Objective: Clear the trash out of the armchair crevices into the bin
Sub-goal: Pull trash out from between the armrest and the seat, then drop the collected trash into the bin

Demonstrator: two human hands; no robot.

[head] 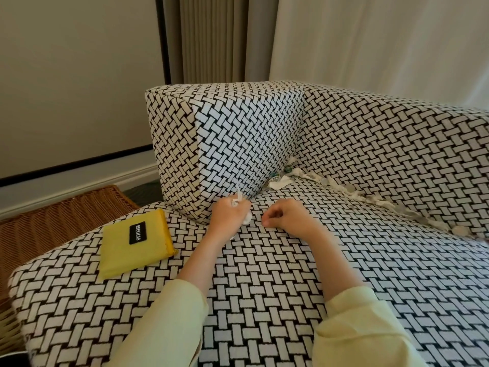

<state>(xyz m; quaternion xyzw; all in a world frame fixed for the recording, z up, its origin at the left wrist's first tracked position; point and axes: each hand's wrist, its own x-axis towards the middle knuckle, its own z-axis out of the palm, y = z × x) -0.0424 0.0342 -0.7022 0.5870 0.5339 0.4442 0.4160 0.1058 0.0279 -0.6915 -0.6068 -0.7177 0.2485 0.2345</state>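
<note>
Roughly early: left hand clutched crumpled white paper scraps; right hand curled, contents unclear; white litter lay along black-and-white woven armchair back crevice.

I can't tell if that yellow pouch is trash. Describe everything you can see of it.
The yellow pouch is flat and roughly square, seemingly soft fabric, with layered edges suggesting a fold. A black label reading REPLICAS in white sits on top. It lies flat, askew, on the seat cushion near the armrest. Only the cushion touches it; the left hand, gripping white scraps, is apart to its right.
</note>
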